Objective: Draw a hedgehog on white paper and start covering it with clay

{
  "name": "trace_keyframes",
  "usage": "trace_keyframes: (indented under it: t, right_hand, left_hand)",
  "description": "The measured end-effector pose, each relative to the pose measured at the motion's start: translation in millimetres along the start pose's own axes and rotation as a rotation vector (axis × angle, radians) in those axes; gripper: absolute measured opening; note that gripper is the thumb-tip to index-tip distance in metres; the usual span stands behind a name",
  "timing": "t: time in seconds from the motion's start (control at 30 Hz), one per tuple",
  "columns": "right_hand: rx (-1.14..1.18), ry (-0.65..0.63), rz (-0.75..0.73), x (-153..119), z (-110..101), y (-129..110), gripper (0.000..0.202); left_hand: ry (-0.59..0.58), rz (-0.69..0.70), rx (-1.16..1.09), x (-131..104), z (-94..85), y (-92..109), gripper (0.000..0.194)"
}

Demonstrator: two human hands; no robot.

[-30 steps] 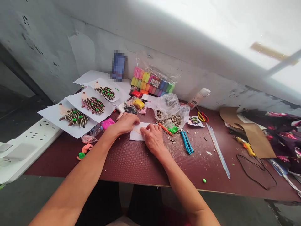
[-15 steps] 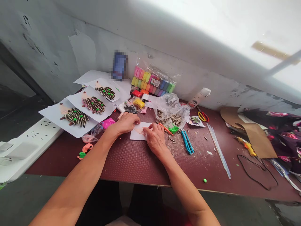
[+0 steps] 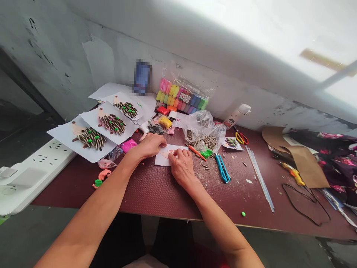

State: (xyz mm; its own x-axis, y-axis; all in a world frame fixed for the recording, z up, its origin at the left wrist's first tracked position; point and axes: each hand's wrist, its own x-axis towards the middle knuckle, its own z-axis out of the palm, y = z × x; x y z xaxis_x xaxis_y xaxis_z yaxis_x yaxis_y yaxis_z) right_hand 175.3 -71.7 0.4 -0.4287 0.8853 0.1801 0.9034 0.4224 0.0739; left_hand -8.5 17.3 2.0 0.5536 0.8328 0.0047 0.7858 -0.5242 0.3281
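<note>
Work surface: maroon, textured tabletop (image 3: 145, 197), set against a grey wall. Principal item: small white rectangular paper card (image 3: 161, 161), lying flat near the front middle, bearing a thin peach-orange patch (image 3: 165, 153) of what looks like soft clay. Left hand (image 3: 152, 144): palm down at the card's upper left corner, fingers bent together, presumably to steady the sheet; whether the tips pinch anything cannot be told. Right hand (image 3: 182, 164): over the card's right part, fingers curled, tips lowered to the right end of the patch, apparently to press or spread it; the contact is too small to tell a pinch from a push. Position relative to the grip: card between the two hands, its lower left part exposed, its right part beneath the right hand; patch between the two sets of fingertips. Beyond the right hand: striped sunflower seeds (image 3: 209, 142) in a crumpled clear plastic bag (image 3: 201, 121), likely put there for easy reach; slim orange pen-like stick (image 3: 197, 152) beside them; teal-handled cutter (image 3: 222, 169) farther right. At left: overlapping white paper sheets (image 3: 86, 152) carrying seed-covered hedgehog figures (image 3: 89, 137), laid face up, perhaps for keeping or comparison.
</note>
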Motion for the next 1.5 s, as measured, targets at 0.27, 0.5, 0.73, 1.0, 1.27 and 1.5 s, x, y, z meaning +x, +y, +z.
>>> trace_keyframes:
  t: [0.27, 0.5, 0.73, 1.0, 1.27, 1.5]
  right_hand:
    - [0.006, -0.006, -0.027, 0.3, -2.4, -3.1, 0.022]
    - [0.075, 0.028, -0.005, -0.4, -5.5, 0.6, 0.023]
    - [0.059, 0.008, 0.009, -0.8, -4.9, -2.6, 0.023]
    - [0.049, 0.002, -0.034, -1.1, -4.9, -4.9, 0.023]
    - [0.082, 0.051, 0.016, -1.0, -3.4, -2.7, 0.025]
    - [0.053, -0.005, 0.021, -0.1, -2.4, -2.4, 0.024]
  left_hand:
    - [-0.003, -0.011, -0.006, -0.3, -0.8, 1.6, 0.035]
    - [0.004, -0.006, -0.020, 0.3, 2.0, -1.6, 0.034]
    - [0.004, -0.024, -0.022, -0.3, 2.3, -0.7, 0.035]
    - [0.001, -0.018, -0.015, -0.7, 0.4, 0.3, 0.036]
    - [0.010, -0.010, -0.023, -0.5, 1.9, -1.7, 0.034]
    - [-0.012, -0.011, -0.018, 0.4, 1.7, -2.0, 0.035]
